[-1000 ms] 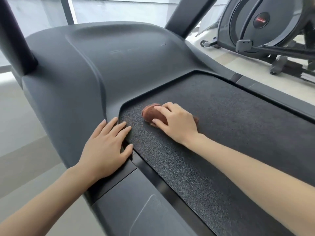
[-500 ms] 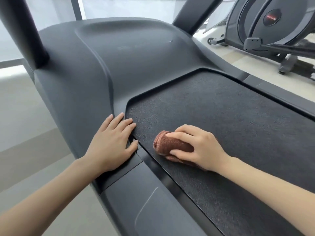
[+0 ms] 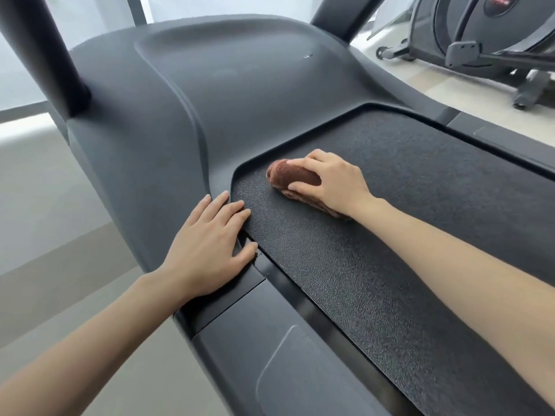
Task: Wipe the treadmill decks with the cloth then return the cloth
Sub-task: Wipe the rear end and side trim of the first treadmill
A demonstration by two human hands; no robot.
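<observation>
The right grip (image 3: 333, 181) curls over a rolled brown cloth (image 3: 292, 175), fingers and thumb clasping it and pressing it onto the textured black deck (image 3: 390, 250). The cloth pokes out to the left of the knuckles and trails under the wrist. The left grip (image 3: 210, 244), just left of the right one and nearer the camera, lies flat with straight fingers on the grey side rail (image 3: 240, 340), its fingertips reaching the deck's edge.

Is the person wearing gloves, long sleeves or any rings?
No. The left hand and the right hand are bare, with no gloves, rings or watch. Both forearms are bare too; no sleeve shows. The fingernails look short and unpainted.
</observation>
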